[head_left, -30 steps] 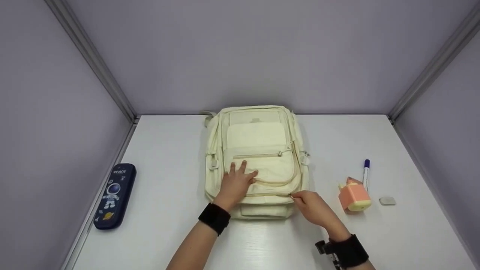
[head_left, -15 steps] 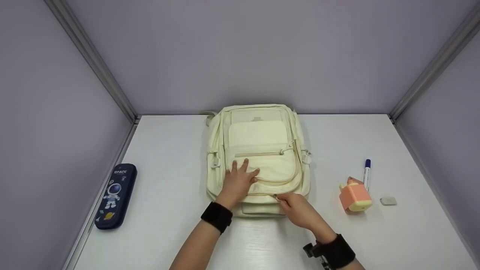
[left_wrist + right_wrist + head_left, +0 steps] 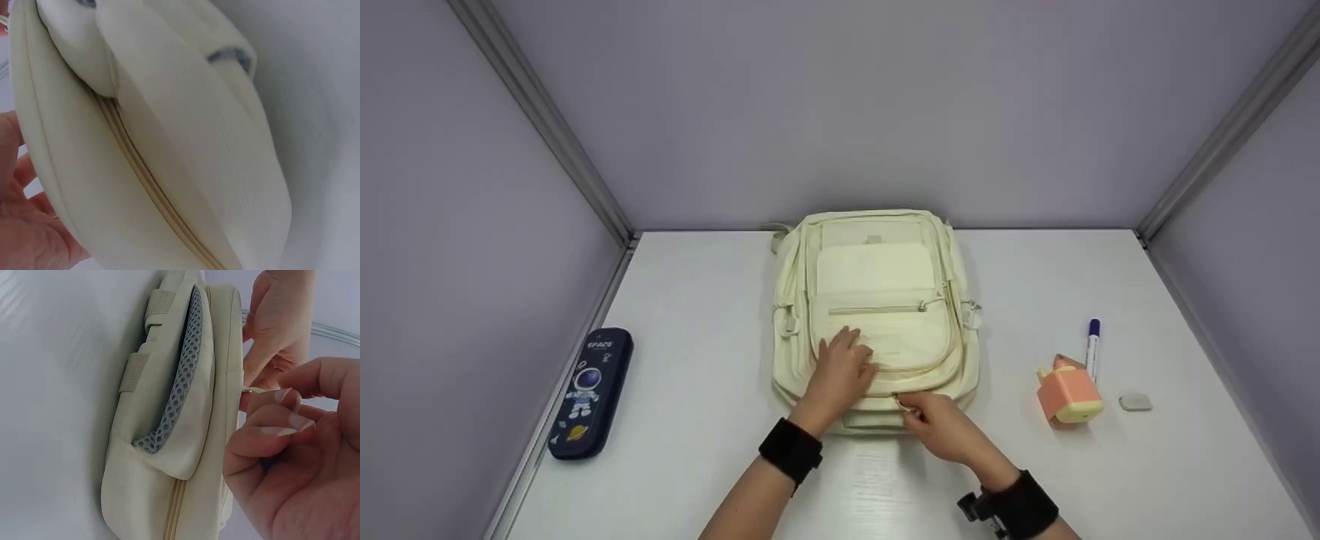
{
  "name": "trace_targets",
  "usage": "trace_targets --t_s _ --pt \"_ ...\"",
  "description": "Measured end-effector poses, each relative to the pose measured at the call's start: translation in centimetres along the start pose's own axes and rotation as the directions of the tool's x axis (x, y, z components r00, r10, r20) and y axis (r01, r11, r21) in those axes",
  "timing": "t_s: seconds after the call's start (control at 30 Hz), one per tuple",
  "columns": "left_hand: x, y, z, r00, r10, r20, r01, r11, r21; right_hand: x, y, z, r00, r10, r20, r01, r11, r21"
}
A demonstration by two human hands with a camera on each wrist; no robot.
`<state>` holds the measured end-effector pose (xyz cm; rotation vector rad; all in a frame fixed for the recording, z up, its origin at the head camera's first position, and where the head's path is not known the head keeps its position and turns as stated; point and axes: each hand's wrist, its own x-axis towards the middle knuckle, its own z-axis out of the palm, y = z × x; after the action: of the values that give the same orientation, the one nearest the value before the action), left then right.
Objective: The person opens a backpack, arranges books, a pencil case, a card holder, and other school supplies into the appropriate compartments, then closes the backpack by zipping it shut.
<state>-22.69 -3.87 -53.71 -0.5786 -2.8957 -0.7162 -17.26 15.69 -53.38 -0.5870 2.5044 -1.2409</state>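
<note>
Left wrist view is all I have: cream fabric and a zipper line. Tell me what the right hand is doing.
Observer: The right hand pinches a small zipper pull at the backpack's near edge.
Operator: Say where the left hand sits.
Observer: The left hand rests flat on the backpack's front pocket, beside the right hand.
Operator: List what else is on the table.
Observer: A dark blue pencil case lies to the left; an orange sharpener, a pen and an eraser lie to the right.
</note>
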Motion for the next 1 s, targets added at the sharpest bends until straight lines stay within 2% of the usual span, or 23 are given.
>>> trace_targets --t_s 0.1,0.17,0.2,0.27,0.33,0.43,0.53,0.57,0.63,0.7,0.77,0.8,0.87,1.0 --pt "-0.4 0.7 0.3 0.986 0.074 -0.148 -0.073 0.997 0.016 0.0 0.1 0.0 1.000 -0.018 0.006 0.018 1.000 0.005" --pt "-0.8 1.2 0.3 0.981 0.072 -0.180 -0.070 0.997 0.018 0.0 0.1 0.0 1.000 -0.027 0.008 0.027 1.000 0.003" --pt "-1.1 1.5 0.2 0.984 0.053 -0.168 -0.051 0.999 0.013 0.0 0.1 0.0 1.000 -0.028 0.010 0.028 1.000 0.004" --pt "-1.6 2.0 0.0 0.996 -0.008 -0.086 0.007 1.000 -0.011 -0.1 0.0 0.0 1.000 -0.028 0.009 0.028 1.000 0.004" --pt "-2.0 2.4 -0.3 0.996 -0.083 0.032 0.084 0.995 -0.049 -0.1 0.0 0.0 1.000 -0.027 0.006 0.027 1.000 0.007" --pt "-2.5 2.6 -0.5 0.968 -0.168 0.187 0.189 0.977 -0.097 -0.1 -0.1 0.0 1.000 -0.028 -0.002 0.028 1.000 0.000" --pt "-2.8 2.7 -0.5 0.930 -0.207 0.302 0.272 0.943 -0.191 -0.1 -0.2 0.0 1.000 -0.020 -0.009 0.020 1.000 -0.002" --pt "-2.8 2.7 -0.4 0.916 -0.209 0.343 0.300 0.923 -0.240 -0.1 -0.2 0.0 1.000 -0.018 -0.013 0.017 1.000 -0.006" --pt "-2.9 2.8 -0.2 0.881 -0.201 0.429 0.379 0.842 -0.384 -0.2 -0.2 0.2 1.000 -0.016 -0.023 0.016 1.000 -0.010" --pt "-2.9 3.0 0.1 0.851 -0.187 0.491 0.454 0.733 -0.507 -0.3 -0.2 0.4 1.000 -0.014 -0.028 0.014 1.000 -0.017" --pt "-3.0 3.2 0.4 0.834 -0.177 0.522 0.505 0.624 -0.596 -0.5 -0.2 0.7 1.000 -0.014 -0.027 0.014 1.000 -0.020" --pt "-3.0 3.3 0.5 0.830 -0.176 0.528 0.521 0.581 -0.625 -0.5 -0.2 0.8 1.000 -0.013 -0.023 0.013 1.000 -0.020" --pt "-3.1 3.4 0.6 0.832 -0.180 0.525 0.528 0.549 -0.648 -0.6 -0.1 0.9 1.000 -0.009 -0.010 0.008 1.000 -0.015" --pt "-3.2 3.5 0.7 0.844 -0.177 0.506 0.516 0.524 -0.677 -0.7 0.0 1.0 1.000 -0.022 0.004 0.022 1.000 -0.017"
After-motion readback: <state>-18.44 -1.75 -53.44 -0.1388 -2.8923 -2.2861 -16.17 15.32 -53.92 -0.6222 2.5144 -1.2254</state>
